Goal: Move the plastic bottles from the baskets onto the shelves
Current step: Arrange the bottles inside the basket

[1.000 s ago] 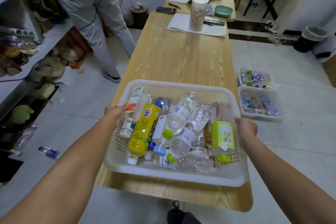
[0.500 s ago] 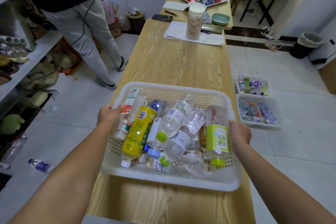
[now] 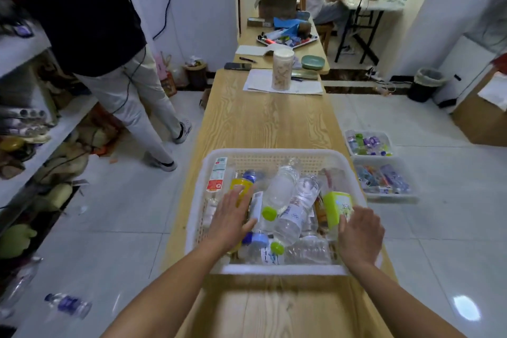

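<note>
Plastic bottles lie jumbled on their sides in a white basket on a long wooden table, with tiled floor around and shelves at left. Most point lengthwise away, caps nearest. The left hand rests straight fingers on a yellow bottle. The right hand, fingers relaxed, seemingly touches a green-labelled bottle.

One wide camera rides on my head, facing forward and down the length of the table. The basket, my left hand and right hand sit close below; shelves skirt the left edge.
</note>
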{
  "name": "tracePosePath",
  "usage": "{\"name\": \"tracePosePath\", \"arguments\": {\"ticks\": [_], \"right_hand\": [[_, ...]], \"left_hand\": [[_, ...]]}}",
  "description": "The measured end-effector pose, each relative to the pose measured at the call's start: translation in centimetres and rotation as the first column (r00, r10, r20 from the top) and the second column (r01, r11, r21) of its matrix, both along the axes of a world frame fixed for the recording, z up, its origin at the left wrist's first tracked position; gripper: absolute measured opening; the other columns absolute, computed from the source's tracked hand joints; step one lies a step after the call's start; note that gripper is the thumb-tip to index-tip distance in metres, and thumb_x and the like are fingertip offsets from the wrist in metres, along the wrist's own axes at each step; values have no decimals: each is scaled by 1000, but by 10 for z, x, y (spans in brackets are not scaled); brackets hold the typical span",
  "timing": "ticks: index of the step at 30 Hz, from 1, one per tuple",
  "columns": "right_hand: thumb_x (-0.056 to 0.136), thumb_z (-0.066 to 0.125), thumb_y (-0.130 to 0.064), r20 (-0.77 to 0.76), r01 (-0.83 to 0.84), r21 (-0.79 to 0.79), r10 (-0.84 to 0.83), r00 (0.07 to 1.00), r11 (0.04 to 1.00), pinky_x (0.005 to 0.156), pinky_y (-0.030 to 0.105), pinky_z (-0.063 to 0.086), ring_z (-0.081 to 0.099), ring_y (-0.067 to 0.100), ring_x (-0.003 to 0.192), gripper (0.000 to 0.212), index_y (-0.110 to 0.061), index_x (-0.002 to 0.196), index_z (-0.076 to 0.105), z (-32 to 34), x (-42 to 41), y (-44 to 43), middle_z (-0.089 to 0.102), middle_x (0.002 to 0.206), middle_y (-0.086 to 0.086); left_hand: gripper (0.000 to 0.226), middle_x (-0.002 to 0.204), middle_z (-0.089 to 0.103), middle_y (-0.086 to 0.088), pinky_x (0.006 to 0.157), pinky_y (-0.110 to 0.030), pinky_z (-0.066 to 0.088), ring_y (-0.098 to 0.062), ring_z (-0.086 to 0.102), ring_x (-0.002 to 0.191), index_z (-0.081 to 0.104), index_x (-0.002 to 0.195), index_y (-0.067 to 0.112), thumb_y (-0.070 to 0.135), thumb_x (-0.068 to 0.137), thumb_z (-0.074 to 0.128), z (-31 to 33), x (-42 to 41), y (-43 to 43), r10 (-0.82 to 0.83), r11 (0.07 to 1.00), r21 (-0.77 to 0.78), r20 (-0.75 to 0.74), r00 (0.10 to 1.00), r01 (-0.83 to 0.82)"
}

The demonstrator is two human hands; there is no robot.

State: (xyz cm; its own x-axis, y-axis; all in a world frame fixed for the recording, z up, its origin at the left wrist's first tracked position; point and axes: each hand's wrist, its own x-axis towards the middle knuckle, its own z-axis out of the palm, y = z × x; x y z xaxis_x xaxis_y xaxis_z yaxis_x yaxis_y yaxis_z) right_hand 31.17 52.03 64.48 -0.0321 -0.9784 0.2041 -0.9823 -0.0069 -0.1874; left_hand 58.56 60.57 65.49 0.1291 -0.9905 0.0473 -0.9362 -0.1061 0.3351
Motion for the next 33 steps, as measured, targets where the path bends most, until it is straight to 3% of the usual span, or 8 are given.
{"name": "tracePosePath", "arguments": {"ticks": [3, 7, 12, 18, 21, 24, 29, 33], "right_hand": [[83, 69, -29, 8, 69, 114, -71, 997, 991, 78, 46, 41, 55, 40, 93, 41, 5, 103, 58, 3, 3, 19, 61, 96, 25], [91, 47, -56, -178, 93, 286, -42, 983, 954, 92, 39, 38, 50, 30, 114, 68, -1, 130, 42, 3, 3, 32, 56, 124, 14], [97, 46, -41, 118, 7, 504, -76, 990, 863, 86, 36, 44, 51, 31, 120, 79, -3, 149, 1, 9, 2, 28, 47, 136, 14], [88, 63, -36, 281, 43, 471, -196, 940, 881, 78, 36, 44, 55, 35, 112, 73, -4, 139, 22, 16, -2, 21, 52, 127, 18], [90, 59, -32, 205, 36, 406, -129, 970, 913, 69, 33, 39, 57, 35, 106, 54, -4, 129, 35, 30, 1, 14, 55, 122, 15], [92, 56, -32, 65, -7, 468, -27, 997, 883, 76, 34, 44, 58, 31, 110, 53, -5, 133, 37, 45, 3, -1, 59, 123, 12], [93, 50, -29, -67, -6, 528, 49, 997, 849, 86, 34, 45, 55, 28, 117, 66, -7, 146, 18, 43, 5, -4, 55, 130, 10], [94, 47, -29, -14, -31, 571, 48, 999, 821, 79, 35, 44, 57, 27, 110, 82, -12, 151, -10, 17, 1, 5, 57, 126, 11]], "left_hand": [[85, 156, 16, 0, 109, -34, 30, -20, 24, 141, 10, 153, 32, 43, 87, 63, 9, -18, -8, -100, 995, 12, -96, 990, 102], [86, 155, 23, -3, 100, -33, 40, -22, 34, 137, 13, 153, 27, 43, 87, 66, 20, -38, -22, -36, 994, 98, -197, 980, 56], [89, 152, 31, -7, 104, -30, 34, -24, 34, 137, 23, 151, 23, 28, 79, 75, 29, -47, -36, 56, 990, 139, -300, 952, -14], [81, 138, 51, -7, 96, -30, 42, -26, 48, 127, 41, 145, 19, 19, 73, 79, 45, -47, -37, 145, 988, 122, -450, 881, -100], [72, 135, 55, -4, 92, -29, 43, -23, 53, 120, 48, 140, 20, 16, 74, 77, 68, -36, -42, 157, 987, 87, -469, 869, -132], [62, 132, 59, -6, 99, -36, 45, -22, 54, 119, 55, 135, 18, 19, 76, 75, 94, -24, -46, 155, 987, 38, -494, 856, -157], [45, 106, 68, -17, 78, -35, 48, -31, 64, 99, 66, 121, 13, 30, 81, 74, 126, -11, -49, 157, 977, -56, -476, 865, -208], [32, 80, 68, -8, 64, -33, 44, -24, 62, 77, 69, 90, 11, 42, 83, 70, 156, 1, -53, 193, 931, -190, -471, 861, -312]]}}
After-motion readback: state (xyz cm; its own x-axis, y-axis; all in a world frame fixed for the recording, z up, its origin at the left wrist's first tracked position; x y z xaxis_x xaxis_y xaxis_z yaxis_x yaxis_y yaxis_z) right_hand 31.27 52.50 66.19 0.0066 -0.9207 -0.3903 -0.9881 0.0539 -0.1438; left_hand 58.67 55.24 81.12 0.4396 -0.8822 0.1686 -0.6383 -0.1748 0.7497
